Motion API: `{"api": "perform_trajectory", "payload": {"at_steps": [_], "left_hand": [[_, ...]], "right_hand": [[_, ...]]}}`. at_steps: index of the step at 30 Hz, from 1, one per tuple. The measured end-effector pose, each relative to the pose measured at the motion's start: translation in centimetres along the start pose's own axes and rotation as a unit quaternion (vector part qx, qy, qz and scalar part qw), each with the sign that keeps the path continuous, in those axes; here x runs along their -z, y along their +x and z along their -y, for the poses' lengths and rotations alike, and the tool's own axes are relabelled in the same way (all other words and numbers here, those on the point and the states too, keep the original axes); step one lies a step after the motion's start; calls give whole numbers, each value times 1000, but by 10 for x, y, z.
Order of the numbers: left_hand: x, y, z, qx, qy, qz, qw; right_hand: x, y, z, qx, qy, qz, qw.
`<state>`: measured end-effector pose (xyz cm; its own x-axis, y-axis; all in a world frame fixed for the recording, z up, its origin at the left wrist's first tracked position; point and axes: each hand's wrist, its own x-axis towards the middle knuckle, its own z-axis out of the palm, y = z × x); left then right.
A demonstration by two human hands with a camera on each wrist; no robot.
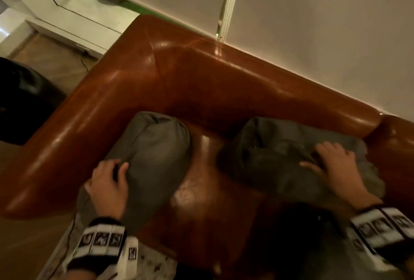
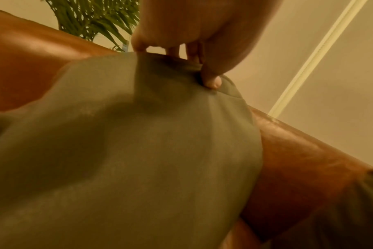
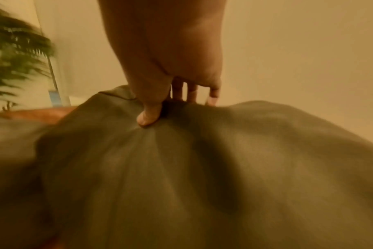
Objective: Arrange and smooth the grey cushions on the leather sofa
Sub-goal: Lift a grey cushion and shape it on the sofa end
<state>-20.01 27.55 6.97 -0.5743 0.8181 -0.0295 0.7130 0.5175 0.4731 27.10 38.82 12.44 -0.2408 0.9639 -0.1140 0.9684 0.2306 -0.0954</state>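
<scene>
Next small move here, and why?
Probably stand the right cushion up against the sofa back: it lies slumped and creased on the seat under the right hand, apart from the left cushion, whose fabric the left hand pinches.

No legible text; wrist-band (image 1: 102,240) markings unreadable

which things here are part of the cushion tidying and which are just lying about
Job: left cushion, right cushion, leather sofa, left hand, right hand.
Lying about: potted plant, dark object beside the sofa, white cabinet.
</scene>
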Motion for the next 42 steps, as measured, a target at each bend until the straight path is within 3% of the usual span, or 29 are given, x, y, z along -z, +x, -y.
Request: {"api": "perform_trajectory", "payload": {"at_steps": [2, 4, 8, 14, 19, 23, 27, 30, 35, 38, 42], "left_hand": [[-5, 19, -5, 48, 5, 31, 998], [-1, 26, -6, 51, 26, 78, 995], [4, 28, -2, 48, 46, 114, 991], [9, 20, -6, 60, 53, 84, 993], [11, 22, -3, 41, 83, 69, 993], [16, 30, 1, 61, 62, 124, 988], [22, 28, 5, 46, 60, 150, 986], [20, 15, 9, 39, 56, 118, 991], [33, 13, -1, 16, 137, 81, 987], [39, 14, -4, 0, 163, 80, 983], [31, 13, 9, 27, 130, 111, 985]], "right_hand": [[-32, 18, 13, -28, -42, 95, 994], [-61, 18, 21, -40, -49, 138, 988], [-72, 12, 8, -112, 44, 70, 990], [-42, 17, 7, -67, 130, -37, 989], [-37, 35, 13, -50, 137, -1, 989], [-58, 47, 21, -121, 149, 91, 977], [-56, 51, 20, -145, 158, 82, 973], [-50, 49, 19, -128, 174, 73, 974], [-45, 47, 26, -76, 205, -37, 975], [-53, 48, 25, -42, 197, -21, 979], [-64, 49, 24, -44, 159, 41, 985]]}}
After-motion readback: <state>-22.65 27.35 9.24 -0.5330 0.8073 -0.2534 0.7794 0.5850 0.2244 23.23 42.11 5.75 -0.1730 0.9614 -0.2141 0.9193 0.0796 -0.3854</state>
